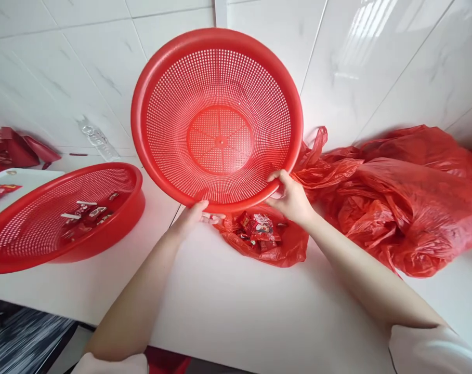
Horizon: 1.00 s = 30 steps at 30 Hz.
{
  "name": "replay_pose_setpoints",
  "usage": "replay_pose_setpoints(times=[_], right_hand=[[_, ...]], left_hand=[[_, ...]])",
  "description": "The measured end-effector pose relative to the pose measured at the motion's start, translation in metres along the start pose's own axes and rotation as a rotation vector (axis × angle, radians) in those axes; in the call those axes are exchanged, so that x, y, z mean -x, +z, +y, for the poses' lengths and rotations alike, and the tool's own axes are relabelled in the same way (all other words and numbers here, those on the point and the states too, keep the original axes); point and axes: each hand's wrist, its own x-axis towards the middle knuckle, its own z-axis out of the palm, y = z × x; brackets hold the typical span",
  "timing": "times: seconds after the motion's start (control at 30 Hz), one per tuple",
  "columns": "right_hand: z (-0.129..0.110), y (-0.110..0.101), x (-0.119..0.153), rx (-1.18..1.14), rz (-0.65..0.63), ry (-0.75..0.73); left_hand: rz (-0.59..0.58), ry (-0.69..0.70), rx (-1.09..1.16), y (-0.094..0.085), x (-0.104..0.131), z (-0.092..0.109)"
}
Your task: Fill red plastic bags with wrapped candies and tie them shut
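A round red plastic colander (220,140) is tilted up in front of me, its inside facing me and nothing in it. My left hand (191,218) grips the lower rim with the thumb on top. Farther right, my right hand (288,197) holds the rim too, fingers curled over its edge. Below and partly behind the colander sits an opened red plastic bag (286,252), with red-wrapped snack packets (265,228) inside. The colander hides the back of that bag.
On the left a second red colander (136,208) holds several small packets. Behind it are a white tray (33,174) with a red packet and a clear plastic bottle (99,140). Large red plastic bags (427,202) crowd the right. A tiled wall (95,62) bounds the white table (228,311).
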Motion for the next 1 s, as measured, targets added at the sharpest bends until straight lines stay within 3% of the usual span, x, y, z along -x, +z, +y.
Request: replay_pose_setpoints(times=[0.07, 0.13, 0.2, 0.27, 0.4, 0.5, 0.53, 0.6, 0.7, 0.87, 1.0], right_hand=[[-0.002, -0.004, -0.002, -0.070, 0.047, 0.007], [-0.008, -0.011, -0.004, -0.126, 0.074, 0.026], [-0.016, -0.019, -0.007, -0.192, 0.116, 0.043], [-0.022, -0.027, -0.011, -0.255, 0.162, 0.045], [-0.024, -0.044, -0.019, -0.293, 0.243, 0.075], [-0.018, -0.058, -0.022, -0.286, 0.335, 0.112], [-0.016, -0.063, -0.023, -0.292, 0.366, 0.117], [-0.012, -0.072, -0.024, -0.320, 0.413, 0.111], [-0.009, -0.084, -0.024, -0.347, 0.443, 0.081], [-0.007, -0.093, -0.025, -0.335, 0.477, 0.079], [-0.007, -0.090, -0.026, -0.314, 0.464, 0.075]], left_hand=[[-0.116, 0.054, -0.222, 0.001, 0.006, 0.009], [-0.107, 0.199, -0.433, 0.002, 0.011, 0.017], [0.095, 0.391, -0.619, -0.002, 0.013, 0.023], [0.416, 0.528, -0.774, -0.016, 0.015, 0.025], [0.969, 0.521, -1.084, -0.079, 0.023, 0.013], [1.118, 0.427, -1.039, -0.132, 0.027, -0.002], [1.174, 0.389, -0.998, -0.145, 0.027, -0.006], [1.157, 0.312, -0.983, -0.160, 0.025, -0.011], [1.117, 0.329, -1.015, -0.154, 0.024, -0.009], [1.016, 0.499, -1.243, -0.105, 0.026, 0.009], [0.823, 0.557, -1.225, -0.072, 0.021, 0.013]])
